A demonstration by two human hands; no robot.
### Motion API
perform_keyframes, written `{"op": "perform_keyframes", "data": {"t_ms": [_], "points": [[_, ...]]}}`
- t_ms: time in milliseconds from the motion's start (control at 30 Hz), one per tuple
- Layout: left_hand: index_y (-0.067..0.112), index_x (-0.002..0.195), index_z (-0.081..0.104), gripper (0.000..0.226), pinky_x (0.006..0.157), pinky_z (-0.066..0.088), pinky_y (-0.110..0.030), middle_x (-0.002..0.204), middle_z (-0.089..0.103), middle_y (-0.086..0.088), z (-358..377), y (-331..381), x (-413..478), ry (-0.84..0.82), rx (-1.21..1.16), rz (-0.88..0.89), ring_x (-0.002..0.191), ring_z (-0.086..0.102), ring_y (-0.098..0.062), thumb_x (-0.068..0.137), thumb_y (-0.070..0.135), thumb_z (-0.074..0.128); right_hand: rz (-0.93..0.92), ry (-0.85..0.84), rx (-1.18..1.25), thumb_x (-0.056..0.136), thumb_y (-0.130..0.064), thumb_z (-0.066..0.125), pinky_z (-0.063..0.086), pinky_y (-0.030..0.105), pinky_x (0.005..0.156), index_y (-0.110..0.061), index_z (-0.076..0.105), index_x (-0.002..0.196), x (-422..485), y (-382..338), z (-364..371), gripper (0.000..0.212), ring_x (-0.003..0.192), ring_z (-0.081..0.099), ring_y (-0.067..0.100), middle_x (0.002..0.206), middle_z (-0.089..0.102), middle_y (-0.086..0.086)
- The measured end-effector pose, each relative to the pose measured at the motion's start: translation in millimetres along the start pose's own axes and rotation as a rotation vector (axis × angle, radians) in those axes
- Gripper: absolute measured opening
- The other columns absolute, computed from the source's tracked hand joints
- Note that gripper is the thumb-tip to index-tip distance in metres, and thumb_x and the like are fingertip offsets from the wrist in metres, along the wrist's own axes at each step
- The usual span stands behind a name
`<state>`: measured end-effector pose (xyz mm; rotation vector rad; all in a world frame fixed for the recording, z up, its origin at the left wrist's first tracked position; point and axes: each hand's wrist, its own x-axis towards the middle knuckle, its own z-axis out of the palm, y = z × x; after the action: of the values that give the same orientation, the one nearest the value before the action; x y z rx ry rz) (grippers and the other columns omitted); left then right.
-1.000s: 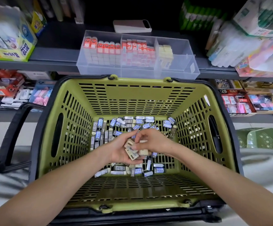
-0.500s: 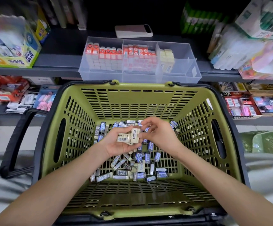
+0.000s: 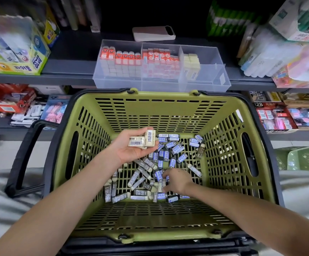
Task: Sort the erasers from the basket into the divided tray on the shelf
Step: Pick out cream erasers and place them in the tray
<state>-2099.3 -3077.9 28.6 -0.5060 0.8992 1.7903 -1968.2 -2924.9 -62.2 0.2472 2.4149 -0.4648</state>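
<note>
Basket [image 3: 161, 95]: green, slotted, black-handled; the landmark for every place below. Contents: loose erasers [image 3: 168, 154], mostly blue- and grey-sleeved, strewn over the basket floor from its centre toward the far-right corner. Left hand [image 3: 131, 151]: raised over the far-left part of the basket floor, palm up, fingers curled round a small clutch of cream erasers [image 3: 142, 140], at least two. Right hand [image 3: 178, 180]: low at the basket's centre, palm down, fingertips [image 3: 166, 176] in the pile and against a single cream eraser [image 3: 162, 186]; whether it is pinched cannot be told. That eraser lies just left of the right hand, its long axis running from the near wall toward the far wall. The right hand is much the nearer; the left is well apart and already laden. Divided tray [image 3: 161, 85]: clear, on the shelf [image 3: 72, 69] just beyond the basket's far rim. Two compartments hold red-sleeved stock, and the next holds a cream stack [image 3: 191, 65] with room beside it. Judgement: creams are being gathered; the next move looks to be a pick from the pile, then a carry over the far rim. Most of the pile is unsorted.
</note>
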Motion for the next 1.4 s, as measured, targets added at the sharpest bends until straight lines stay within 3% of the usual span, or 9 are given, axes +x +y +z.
{"op": "perform_keyframes", "data": {"t_ms": [200,333,433,567,767,933,1067,1267,1400], "points": [[0.000,0.085,0.072,0.018,0.053,0.058,-0.041,0.082,0.066,-0.023,1.1,0.2,-1.1,0.036,-0.019,0.008,0.070,0.069,-0.036,0.072,0.009,0.062,-0.086,0.034,0.014,0.072,-0.024,0.077,0.041,0.026,0.076,-0.016,0.058,0.094,-5.9,-2.8,0.6,0.030,0.096,0.055,0.017,0.106,0.057,0.001],[0.002,0.086,0.072,0.018,0.053,0.058,-0.041,0.084,0.065,-0.022,7.7,2.9,-5.0,0.047,-0.002,0.012,0.071,0.069,-0.036,0.072,0.009,0.062,-0.106,-0.014,0.126,0.076,-0.011,0.073,0.045,0.025,0.074,-0.011,0.060,0.101,-10.4,-5.6,-19.3,0.028,0.089,0.057,0.016,0.104,0.064,0.006],[0.002,0.082,0.073,0.017,0.052,0.058,-0.041,0.080,0.065,-0.022,20.8,10.7,-12.6,0.013,0.044,0.035,0.069,0.069,-0.035,0.073,0.009,0.060,-0.059,0.009,0.349,0.078,-0.007,0.072,0.052,0.028,0.086,-0.009,0.058,0.118,-16.4,-7.5,-60.0,0.043,0.097,0.063,0.019,0.112,0.064,0.005],[0.001,0.085,0.072,0.018,0.051,0.058,-0.041,0.080,0.064,-0.020,31.8,15.4,-24.5,-0.044,-0.003,0.032,0.068,0.067,-0.035,0.074,0.009,0.059,-0.150,0.146,0.504,0.077,-0.009,0.074,0.050,0.013,0.068,-0.008,0.068,0.100,-42.8,-9.7,-116.0,0.024,0.069,0.060,0.006,0.092,0.068,0.002],[-0.003,0.079,0.075,0.019,0.051,0.058,-0.040,0.077,0.066,-0.022,75.6,40.0,-41.5,-0.116,-0.063,0.081,0.069,0.068,-0.036,0.072,0.009,0.063,-0.312,0.555,0.830,0.083,-0.013,0.067,0.049,0.022,0.087,-0.020,0.069,0.099,-83.0,0.2,-209.4,0.017,0.091,0.065,0.014,0.096,0.072,-0.001],[-0.004,0.093,0.065,0.028,0.050,0.057,-0.042,0.079,0.066,-0.025,109.6,61.9,-47.1,-0.129,-0.155,0.154,0.067,0.068,-0.038,0.068,0.007,0.066,-0.227,1.038,0.477,0.085,-0.027,0.065,0.048,0.035,0.077,-0.023,0.071,0.099,-66.9,21.3,-273.5,0.016,0.088,0.061,0.019,0.091,0.071,-0.004],[-0.002,0.091,0.063,0.025,0.050,0.057,-0.041,0.077,0.067,-0.024,128.5,79.3,-47.5,-0.136,-0.186,0.226,0.067,0.068,-0.038,0.069,0.007,0.067,-0.109,1.184,0.161,0.086,-0.025,0.064,0.037,0.029,0.076,-0.019,0.070,0.105,-23.4,36.6,-309.1,0.021,0.095,0.054,0.026,0.089,0.070,0.003],[-0.003,0.097,0.063,0.033,0.050,0.057,-0.040,0.079,0.068,-0.022,137.4,95.6,-40.5,-0.137,-0.186,0.276,0.068,0.069,-0.037,0.066,0.007,0.068,-0.056,0.898,-0.308,0.086,-0.033,0.060,0.032,0.034,0.086,-0.032,0.068,0.106,14.2,46.9,-340.1,0.021,0.104,0.052,0.024,0.094,0.070,-0.003],[-0.002,0.095,0.063,0.031,0.049,0.057,-0.040,0.077,0.067,-0.023,138.2,99.4,-30.9,-0.117,-0.182,0.274,0.069,0.068,-0.038,0.065,0.006,0.069,-0.103,0.710,-0.292,0.090,-0.035,0.055,0.028,0.034,0.094,-0.034,0.067,0.109,19.3,47.5,-344.2,0.023,0.109,0.051,0.020,0.107,0.068,-0.004]]}}
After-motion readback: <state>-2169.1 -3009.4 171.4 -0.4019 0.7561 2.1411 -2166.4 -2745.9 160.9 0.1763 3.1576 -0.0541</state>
